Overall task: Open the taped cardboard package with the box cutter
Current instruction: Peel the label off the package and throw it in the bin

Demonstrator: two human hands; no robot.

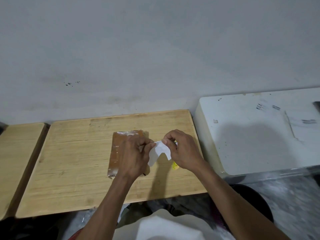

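A flat brown cardboard package point(116, 151) wrapped in glossy clear tape lies on the wooden table point(74, 163). My left hand point(134, 153) is above its right half and pinches one end of a crumpled white paper piece point(160, 151). My right hand point(183, 150) pinches the other end, just right of the package. A yellow object, likely the box cutter point(175, 166), lies on the table under my right hand, mostly hidden.
A grey wall rises behind the table. A second wooden table point(15, 153) stands at the left. A white surface point(256, 134) with papers and marks sits at the right. A dark round stool point(251, 196) is below it.
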